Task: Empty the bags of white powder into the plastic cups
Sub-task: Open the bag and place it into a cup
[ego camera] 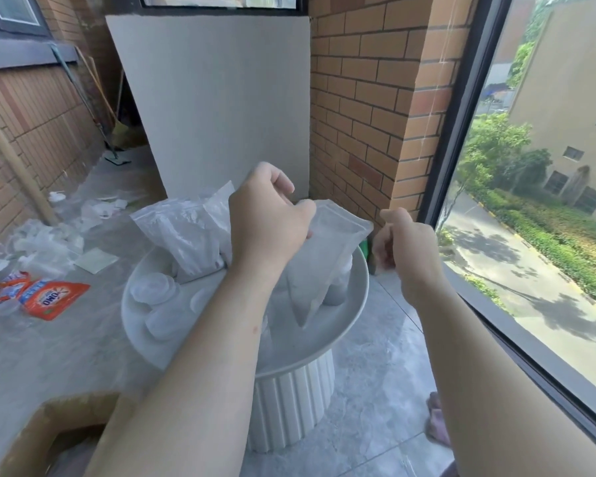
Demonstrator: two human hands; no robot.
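Two bare forearms reach in from the bottom edge, without sleeves, gloves, watch or rings. The left hand point(267, 215) and right hand point(405, 242) have short, unpainted nails. A small reddish mark shows on the left forearm.

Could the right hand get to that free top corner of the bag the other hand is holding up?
Probably yes. The right hand hovers just beside the upper right corner of the bag, which the left hand holds above the round white table. Nothing visible lies between them.
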